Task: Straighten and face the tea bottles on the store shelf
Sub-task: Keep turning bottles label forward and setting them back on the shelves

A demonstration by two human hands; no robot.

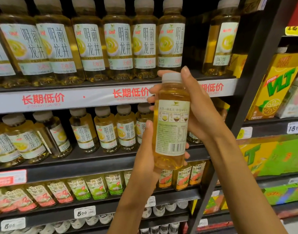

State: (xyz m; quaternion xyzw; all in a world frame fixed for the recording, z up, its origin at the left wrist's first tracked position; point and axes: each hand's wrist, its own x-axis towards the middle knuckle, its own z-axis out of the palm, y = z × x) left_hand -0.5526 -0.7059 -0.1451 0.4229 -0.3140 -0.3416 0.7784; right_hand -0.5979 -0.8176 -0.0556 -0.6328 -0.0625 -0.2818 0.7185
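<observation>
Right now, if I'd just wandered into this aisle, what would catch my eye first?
The golden tea bottle held up mid-frame, back label and barcode toward the camera: the left hand grips it low, the right hand near the cap. Behind it, a row of matching bottles fills the top shelf, leaving a gap on the right. Yellow VLT cartons stand on the neighbouring rack.

The bottle [171,122] in the hands looks like clear, glossy plastic, smooth, with amber tea showing through; its cap [171,77] is matt white plastic, and its label [171,127] a pale, low-sheen film printed with a barcode. The shelf bottles [92,46] share that shiny clear plastic. The shelves [94,163] look like dark painted metal, matt. The price strip [77,98] is glossy white plastic. The cartons [273,88] are printed cardboard, slightly shiny.
</observation>
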